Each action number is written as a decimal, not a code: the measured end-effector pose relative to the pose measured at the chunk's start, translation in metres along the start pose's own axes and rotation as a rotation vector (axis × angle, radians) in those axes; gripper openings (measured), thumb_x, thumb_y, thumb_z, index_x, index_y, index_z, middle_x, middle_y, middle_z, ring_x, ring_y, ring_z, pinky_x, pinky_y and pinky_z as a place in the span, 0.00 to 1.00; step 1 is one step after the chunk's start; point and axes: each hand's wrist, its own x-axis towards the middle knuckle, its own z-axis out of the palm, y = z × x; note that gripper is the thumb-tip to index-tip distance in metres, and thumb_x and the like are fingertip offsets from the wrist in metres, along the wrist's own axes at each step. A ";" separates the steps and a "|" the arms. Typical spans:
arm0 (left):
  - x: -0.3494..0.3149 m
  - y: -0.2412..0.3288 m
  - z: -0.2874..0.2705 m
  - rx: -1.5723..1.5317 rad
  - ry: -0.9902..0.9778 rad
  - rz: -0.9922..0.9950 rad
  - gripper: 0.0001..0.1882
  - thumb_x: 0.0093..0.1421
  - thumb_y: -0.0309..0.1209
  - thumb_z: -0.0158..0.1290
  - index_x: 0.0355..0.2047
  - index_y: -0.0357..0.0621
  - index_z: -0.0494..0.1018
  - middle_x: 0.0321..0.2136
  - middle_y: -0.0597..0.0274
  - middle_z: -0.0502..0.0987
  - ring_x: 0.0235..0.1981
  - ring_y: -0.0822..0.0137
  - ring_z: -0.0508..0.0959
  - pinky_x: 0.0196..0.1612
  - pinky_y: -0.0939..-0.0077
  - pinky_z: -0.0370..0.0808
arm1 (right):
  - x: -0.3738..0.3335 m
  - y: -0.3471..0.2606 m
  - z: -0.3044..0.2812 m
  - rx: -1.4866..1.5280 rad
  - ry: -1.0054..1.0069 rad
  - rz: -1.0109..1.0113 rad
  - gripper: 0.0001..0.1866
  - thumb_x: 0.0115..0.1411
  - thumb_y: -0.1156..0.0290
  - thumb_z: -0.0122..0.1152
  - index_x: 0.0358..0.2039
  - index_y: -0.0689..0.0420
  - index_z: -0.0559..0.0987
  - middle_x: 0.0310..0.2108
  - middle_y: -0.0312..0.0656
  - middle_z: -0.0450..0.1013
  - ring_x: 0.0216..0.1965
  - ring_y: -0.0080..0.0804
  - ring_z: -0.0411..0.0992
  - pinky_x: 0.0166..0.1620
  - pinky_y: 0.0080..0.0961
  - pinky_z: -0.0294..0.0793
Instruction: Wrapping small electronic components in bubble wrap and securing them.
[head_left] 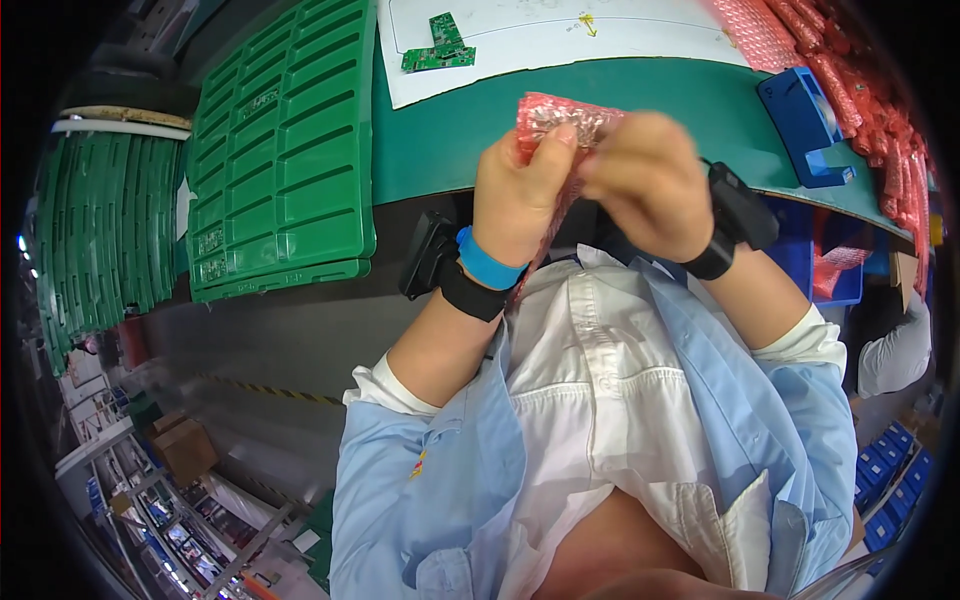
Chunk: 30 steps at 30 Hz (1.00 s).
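My left hand (522, 185) is closed on a piece of pink bubble wrap (540, 110), its thumb pressed across the front. Folded over, the wrap stands above the near edge of the green work table, and a strip of it hangs down between my wrists. My right hand (655, 180) is blurred by motion; its fingers are curled together at the right end of the wrap. Whether anything lies inside the wrap is hidden. Green circuit boards (438, 55) rest on a white sheet (520, 40) beyond my hands.
At left, a large green compartment tray (310, 165) holds a few boards, beside a stack of green trays (105, 220). A blue tape dispenser (800, 130) stands at right, near piled pink bubble-wrap rolls (880, 130). Another person's sleeve (895, 350) shows at far right.
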 end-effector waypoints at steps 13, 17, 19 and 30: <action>0.002 0.015 -0.016 0.149 -0.056 -0.055 0.12 0.67 0.31 0.52 0.48 0.38 0.73 0.38 0.65 0.79 0.36 0.77 0.76 0.39 0.78 0.75 | 0.018 0.035 -0.013 0.933 -0.220 1.249 0.24 0.65 0.66 0.61 0.58 0.61 0.68 0.42 0.38 0.76 0.42 0.19 0.75 0.49 0.17 0.73; 0.003 0.008 -0.025 0.346 0.061 -0.149 0.17 0.67 0.30 0.52 0.54 0.38 0.68 0.34 0.66 0.78 0.32 0.78 0.76 0.35 0.77 0.75 | 0.019 0.058 -0.002 0.881 -0.146 1.276 0.24 0.64 0.66 0.62 0.57 0.60 0.69 0.40 0.37 0.77 0.41 0.19 0.75 0.48 0.17 0.73; 0.004 -0.006 -0.026 0.217 0.121 -0.029 0.20 0.66 0.30 0.53 0.57 0.40 0.65 0.31 0.63 0.78 0.29 0.75 0.76 0.33 0.76 0.75 | 0.021 0.064 0.004 0.838 -0.179 1.244 0.23 0.64 0.66 0.63 0.56 0.60 0.69 0.40 0.37 0.77 0.41 0.19 0.74 0.47 0.17 0.73; -0.005 0.020 -0.009 1.592 0.187 0.280 0.29 0.57 0.33 0.60 0.58 0.44 0.67 0.40 0.50 0.77 0.37 0.54 0.78 0.42 0.61 0.76 | 0.015 0.069 0.021 0.154 -0.468 0.790 0.13 0.64 0.66 0.63 0.41 0.62 0.74 0.33 0.36 0.76 0.35 0.18 0.73 0.40 0.17 0.74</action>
